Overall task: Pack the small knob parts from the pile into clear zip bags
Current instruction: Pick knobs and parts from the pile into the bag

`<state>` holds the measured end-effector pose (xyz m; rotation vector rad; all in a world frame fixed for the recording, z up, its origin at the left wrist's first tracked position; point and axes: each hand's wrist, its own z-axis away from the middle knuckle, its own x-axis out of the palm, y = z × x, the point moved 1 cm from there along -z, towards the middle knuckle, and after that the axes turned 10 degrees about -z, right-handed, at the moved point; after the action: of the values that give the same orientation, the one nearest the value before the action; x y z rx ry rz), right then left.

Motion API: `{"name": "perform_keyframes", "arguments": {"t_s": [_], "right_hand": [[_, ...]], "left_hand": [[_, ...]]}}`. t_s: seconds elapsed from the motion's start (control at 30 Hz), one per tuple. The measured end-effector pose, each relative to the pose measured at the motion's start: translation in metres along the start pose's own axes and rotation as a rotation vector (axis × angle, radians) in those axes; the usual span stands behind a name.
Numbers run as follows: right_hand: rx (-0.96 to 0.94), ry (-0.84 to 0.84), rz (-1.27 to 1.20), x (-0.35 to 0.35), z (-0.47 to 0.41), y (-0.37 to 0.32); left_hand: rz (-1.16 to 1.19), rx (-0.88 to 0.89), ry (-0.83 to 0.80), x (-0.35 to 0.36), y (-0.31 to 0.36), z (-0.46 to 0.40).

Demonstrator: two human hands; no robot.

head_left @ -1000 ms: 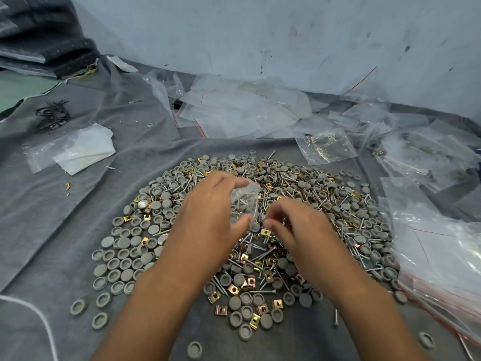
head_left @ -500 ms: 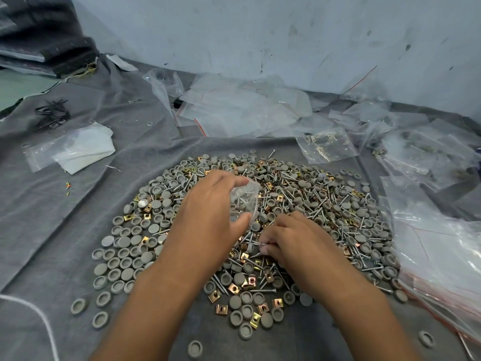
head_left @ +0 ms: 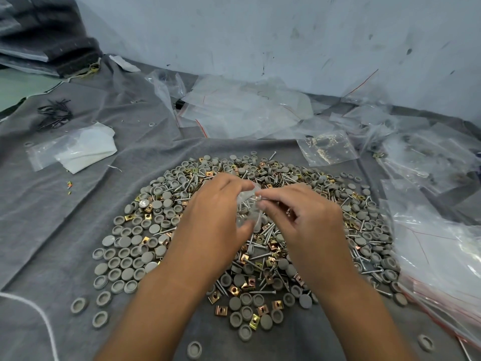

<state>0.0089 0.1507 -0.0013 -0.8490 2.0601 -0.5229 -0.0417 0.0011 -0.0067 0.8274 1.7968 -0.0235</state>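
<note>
Two hands meet mid-frame above the pile [head_left: 250, 246]: left hand [head_left: 216, 217] pinches the limp, slippery zip bag [head_left: 247, 207] near its mouth, while right hand [head_left: 299, 220] pinches light, rigid screws [head_left: 256, 198] by their shanks.

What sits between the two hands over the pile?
In the head view, a small clear zip bag, gripped by the left hand; the right hand pinches a screw at its mouth.

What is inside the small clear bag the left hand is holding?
Screws show through the small clear bag, where the right hand pinches a screw at its mouth. The left hand covers the bag's left side.
</note>
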Motion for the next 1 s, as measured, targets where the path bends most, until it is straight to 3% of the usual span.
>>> {"name": "perform_keyframes", "arguments": {"t_s": [0.1, 0.33, 0.47, 0.57, 0.77, 0.83, 0.93, 1.0], "right_hand": [[-0.021, 0.001, 0.069, 0.008, 0.002, 0.001], [-0.041, 0.149, -0.035, 0.002, 0.003, -0.002], [-0.085, 0.072, -0.048, 0.009, 0.003, -0.003], [-0.038, 0.026, -0.098, 0.011, 0.004, -0.002], [0.065, 0.090, -0.077, -0.007, 0.001, 0.006], [0.149, -0.028, -0.053, -0.011, 0.003, 0.011], [0.330, -0.345, -0.006, -0.009, 0.008, 0.016], [0.386, -0.526, 0.030, -0.006, 0.012, 0.016]], "left_hand": [[-0.001, 0.001, -0.008, 0.001, 0.000, 0.000], [-0.018, 0.000, -0.003, 0.002, 0.000, 0.001], [-0.002, 0.004, -0.004, 0.001, 0.001, 0.001], [-0.013, -0.002, -0.001, 0.002, 0.000, 0.001], [0.010, -0.032, 0.004, -0.003, 0.001, 0.000], [0.021, -0.059, 0.061, -0.008, 0.001, 0.000], [0.040, -0.099, 0.277, -0.022, 0.001, -0.002], [-0.001, -0.098, 0.319, -0.028, -0.001, -0.003]]}}
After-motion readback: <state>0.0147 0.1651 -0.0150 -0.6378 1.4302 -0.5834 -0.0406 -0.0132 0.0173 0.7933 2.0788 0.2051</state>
